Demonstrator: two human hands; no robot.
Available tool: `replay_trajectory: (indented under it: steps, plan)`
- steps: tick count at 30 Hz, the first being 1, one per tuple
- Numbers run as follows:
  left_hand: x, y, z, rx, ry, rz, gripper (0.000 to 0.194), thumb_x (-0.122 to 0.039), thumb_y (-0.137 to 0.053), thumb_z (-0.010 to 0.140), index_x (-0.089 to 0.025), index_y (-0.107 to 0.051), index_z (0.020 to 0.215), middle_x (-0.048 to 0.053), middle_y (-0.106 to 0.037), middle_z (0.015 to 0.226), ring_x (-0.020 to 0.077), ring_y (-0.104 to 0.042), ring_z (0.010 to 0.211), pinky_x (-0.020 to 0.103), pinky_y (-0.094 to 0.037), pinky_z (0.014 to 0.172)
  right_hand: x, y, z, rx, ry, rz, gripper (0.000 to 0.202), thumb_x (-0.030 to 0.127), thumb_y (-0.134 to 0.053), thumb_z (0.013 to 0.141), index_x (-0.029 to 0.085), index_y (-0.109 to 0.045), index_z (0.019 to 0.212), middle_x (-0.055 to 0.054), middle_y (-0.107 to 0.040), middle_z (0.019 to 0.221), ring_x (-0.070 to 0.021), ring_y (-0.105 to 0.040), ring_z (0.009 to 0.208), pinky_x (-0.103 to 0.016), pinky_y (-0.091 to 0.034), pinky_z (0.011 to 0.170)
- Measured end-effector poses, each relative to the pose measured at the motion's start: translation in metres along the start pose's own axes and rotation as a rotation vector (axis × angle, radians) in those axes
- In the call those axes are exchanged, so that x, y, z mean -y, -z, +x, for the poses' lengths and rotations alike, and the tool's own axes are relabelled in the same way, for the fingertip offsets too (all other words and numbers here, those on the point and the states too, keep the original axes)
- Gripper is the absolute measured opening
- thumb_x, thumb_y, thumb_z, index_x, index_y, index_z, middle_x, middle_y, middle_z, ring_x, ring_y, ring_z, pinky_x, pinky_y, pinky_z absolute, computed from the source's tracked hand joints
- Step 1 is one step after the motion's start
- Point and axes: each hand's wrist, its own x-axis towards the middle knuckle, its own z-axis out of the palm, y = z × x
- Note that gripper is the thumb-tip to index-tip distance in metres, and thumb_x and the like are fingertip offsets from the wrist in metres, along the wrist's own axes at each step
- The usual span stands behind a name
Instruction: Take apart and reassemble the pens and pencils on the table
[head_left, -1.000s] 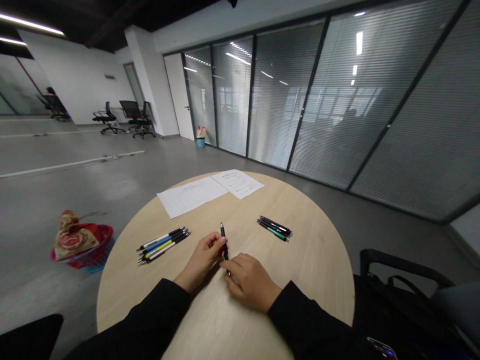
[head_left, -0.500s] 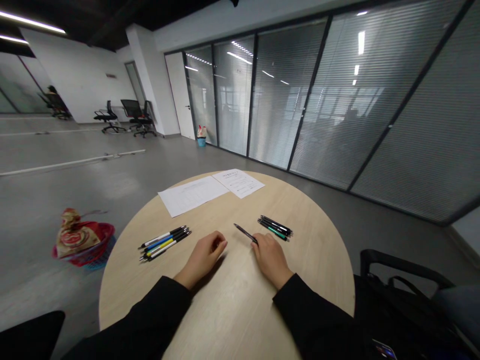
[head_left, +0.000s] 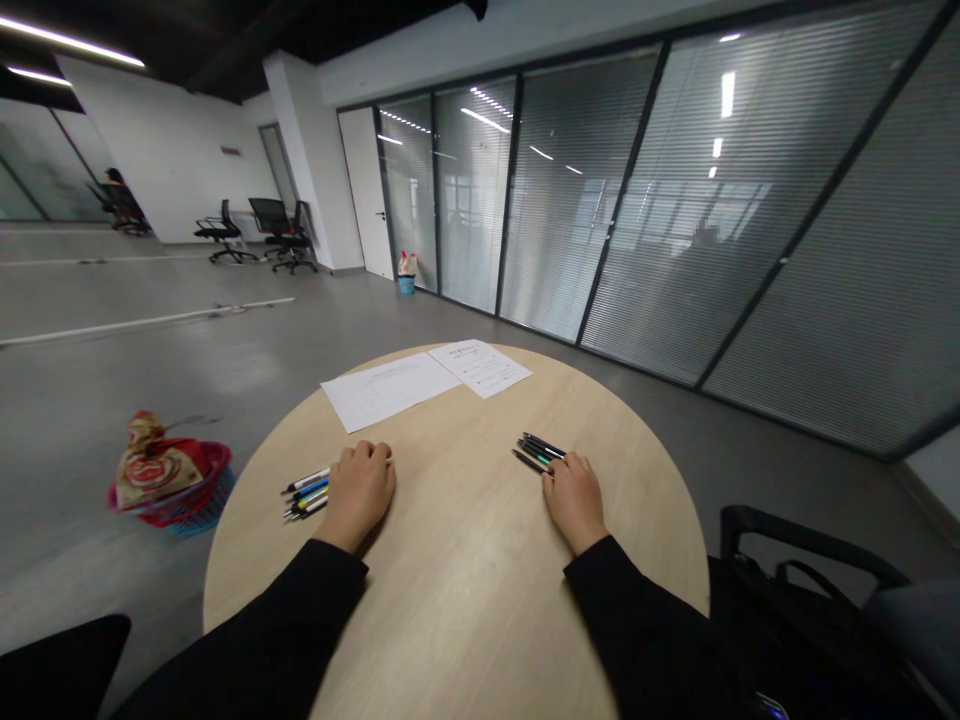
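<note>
Several slim pens, round wood-grain tabletop

I am making out no words: near the far edge of the round pale-wood table, a faintly printed white paper sheet and a darker-printed white paper sheet are showing type too small to read; a tan-and-red bag is bearing a blurred emblem.

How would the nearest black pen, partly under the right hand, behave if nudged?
This black pen is probably stiff: its visible length looks straight. Being slim, it is likely light. It might roll on the flat wooden table, though the right hand over one end could stop it.
</note>
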Motion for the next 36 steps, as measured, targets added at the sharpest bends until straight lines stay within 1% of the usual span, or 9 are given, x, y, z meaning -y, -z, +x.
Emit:
replay_trajectory:
  steps: [10, 14, 16, 20, 24, 29, 31, 33, 36]
  plan:
    - [0.011, -0.008, 0.001, 0.035, -0.029, 0.115, 0.032, -0.011, -0.033, 0.096, -0.014, -0.061, 0.112, 0.017, -0.062, 0.106, 0.0326, -0.058, 0.098, 0.039, -0.040, 0.077, 0.001, 0.001, 0.002, -0.046, -0.003, 0.006, 0.011, 0.013, -0.057, 0.090, 0.017, -0.066, 0.095, -0.011, -0.064, 0.095, -0.0260, -0.054, 0.092, -0.035, -0.039, 0.083]
    - [0.009, 0.000, 0.003, 0.060, -0.049, 0.107, 0.032, -0.008, -0.033, 0.094, -0.012, -0.062, 0.107, 0.017, -0.063, 0.101, 0.0306, -0.060, 0.091, 0.037, -0.039, 0.072, 0.007, 0.003, 0.002, -0.086, 0.038, 0.077, 0.012, 0.014, -0.055, 0.092, 0.018, -0.066, 0.094, -0.010, -0.065, 0.095, -0.0255, -0.054, 0.093, -0.036, -0.039, 0.085]
    - [0.006, 0.007, 0.003, 0.024, -0.066, 0.081, 0.033, -0.006, -0.034, 0.093, -0.012, -0.063, 0.106, 0.017, -0.063, 0.101, 0.0303, -0.060, 0.090, 0.038, -0.040, 0.073, 0.010, 0.003, 0.001, -0.096, 0.067, 0.117, 0.012, 0.014, -0.055, 0.091, 0.018, -0.066, 0.093, -0.009, -0.066, 0.094, -0.0254, -0.055, 0.094, -0.037, -0.039, 0.087]
    - [-0.006, 0.016, 0.001, -0.150, -0.166, -0.044, 0.038, -0.003, -0.038, 0.088, -0.013, -0.064, 0.114, 0.018, -0.065, 0.111, 0.0311, -0.059, 0.100, 0.043, -0.042, 0.083, 0.022, 0.006, -0.003, -0.092, 0.181, 0.240, 0.015, 0.014, -0.053, 0.092, 0.018, -0.067, 0.096, -0.009, -0.066, 0.095, -0.0251, -0.055, 0.096, -0.038, -0.041, 0.090]
    - [-0.027, 0.012, -0.009, -0.259, -0.424, -0.230, 0.038, -0.005, -0.041, 0.089, -0.015, -0.066, 0.117, 0.017, -0.067, 0.113, 0.0294, -0.058, 0.103, 0.043, -0.045, 0.090, 0.045, 0.013, -0.011, -0.026, 0.304, 0.380, 0.018, 0.013, -0.053, 0.092, 0.017, -0.066, 0.103, -0.009, -0.064, 0.098, -0.0246, -0.055, 0.096, -0.039, -0.044, 0.092]
    - [-0.058, 0.005, -0.033, -0.454, -0.728, -0.422, 0.034, -0.009, -0.041, 0.096, -0.018, -0.063, 0.120, 0.014, -0.068, 0.108, 0.0249, -0.060, 0.100, 0.042, -0.050, 0.090, 0.064, 0.015, -0.017, 0.028, 0.357, 0.480, 0.051, 0.016, -0.060, 0.088, 0.019, -0.051, 0.139, -0.012, -0.057, 0.115, -0.0273, -0.052, 0.108, -0.045, -0.047, 0.098]
    - [-0.067, 0.008, -0.041, -0.458, -0.781, -0.524, 0.032, -0.011, -0.042, 0.098, -0.020, -0.062, 0.120, 0.012, -0.067, 0.108, 0.0231, -0.062, 0.102, 0.039, -0.052, 0.090, 0.064, 0.014, -0.017, 0.023, 0.360, 0.488, 0.061, 0.016, -0.062, 0.088, 0.023, -0.044, 0.146, -0.014, -0.053, 0.125, -0.0281, -0.051, 0.114, -0.048, -0.047, 0.100]
    - [-0.074, 0.013, -0.046, -0.389, -0.784, -0.612, 0.028, -0.015, -0.043, 0.099, -0.020, -0.063, 0.117, 0.011, -0.068, 0.104, 0.0206, -0.063, 0.097, 0.034, -0.054, 0.085, 0.062, 0.013, -0.016, 0.011, 0.357, 0.476, 0.065, 0.013, -0.063, 0.087, 0.026, -0.043, 0.148, -0.015, -0.048, 0.134, -0.0289, -0.048, 0.121, -0.050, -0.044, 0.104]
    - [-0.077, 0.017, -0.049, -0.277, -0.715, -0.717, 0.025, -0.019, -0.040, 0.101, -0.019, -0.064, 0.110, 0.009, -0.068, 0.102, 0.0176, -0.064, 0.091, 0.029, -0.054, 0.081, 0.057, 0.011, -0.014, 0.029, 0.373, 0.455, 0.053, 0.007, -0.062, 0.085, 0.026, -0.058, 0.134, -0.013, -0.048, 0.140, -0.0294, -0.042, 0.130, -0.051, -0.039, 0.109]
